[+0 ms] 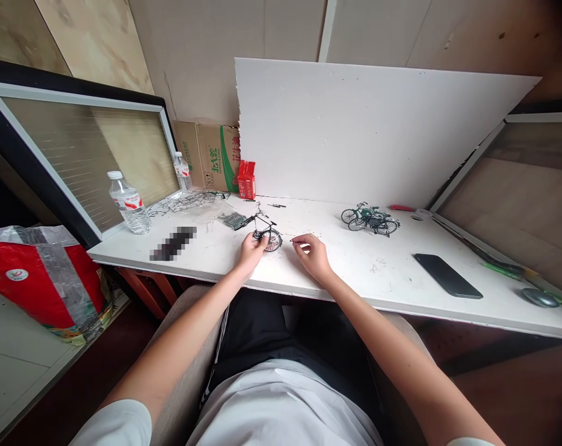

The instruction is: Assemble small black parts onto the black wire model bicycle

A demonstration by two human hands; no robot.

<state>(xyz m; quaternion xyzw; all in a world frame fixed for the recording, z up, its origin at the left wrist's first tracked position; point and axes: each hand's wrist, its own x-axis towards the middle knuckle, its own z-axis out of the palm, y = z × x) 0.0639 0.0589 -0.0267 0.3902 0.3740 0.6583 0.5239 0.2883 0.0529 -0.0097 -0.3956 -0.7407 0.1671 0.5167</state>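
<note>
A small black model bicycle (264, 228) stands on the white table (383, 272), partly built. My left hand (252, 249) is closed on its rear wheel from the near side. My right hand (311, 251) sits just right of the model, fingers pinched on a tiny dark part I cannot make out, its tip pointing toward the wheel. Two finished green model bicycles (370, 218) stand together farther right on the table.
A black phone (448, 275) lies at the right. Water bottles (129, 202), wire parts in plastic (188, 201), a red box (246, 179) and a cardboard carton (215, 156) line the back left. A white board (368, 130) leans behind. A red bag (39, 279) is at left.
</note>
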